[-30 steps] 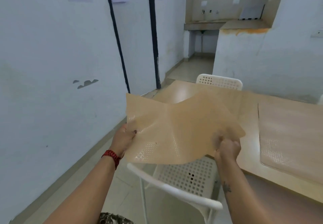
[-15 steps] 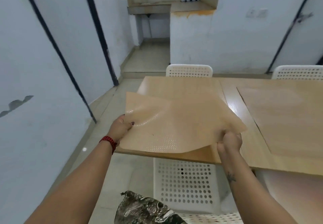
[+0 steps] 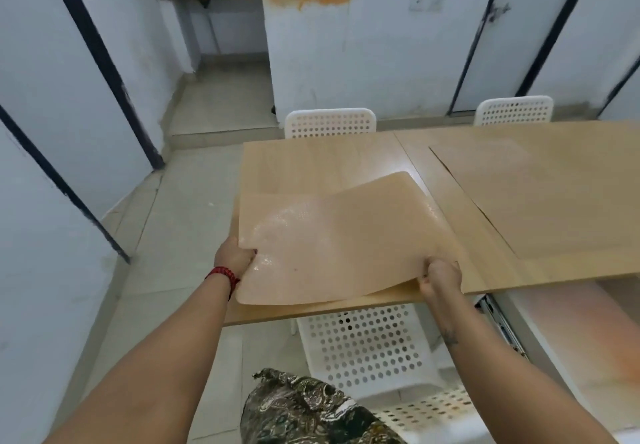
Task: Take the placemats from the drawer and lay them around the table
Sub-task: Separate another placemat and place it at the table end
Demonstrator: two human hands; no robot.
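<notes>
Left grip [image 3: 235, 258]: I am seeing it pinching the left edge of the held placemat [image 3: 339, 235], thumb on top.
Right grip [image 3: 441, 279]: I am seeing it clamping the near right corner of that mat.
Held placemat: it is bowing over the bench [image 3: 311, 163] at its near left corner, the near edge lifting clear.
Second placemat [image 3: 540, 197]: it is lying flat on the bench, to the right.
White chair [image 3: 367, 343]: it is sitting tucked under the bench's near edge.
</notes>
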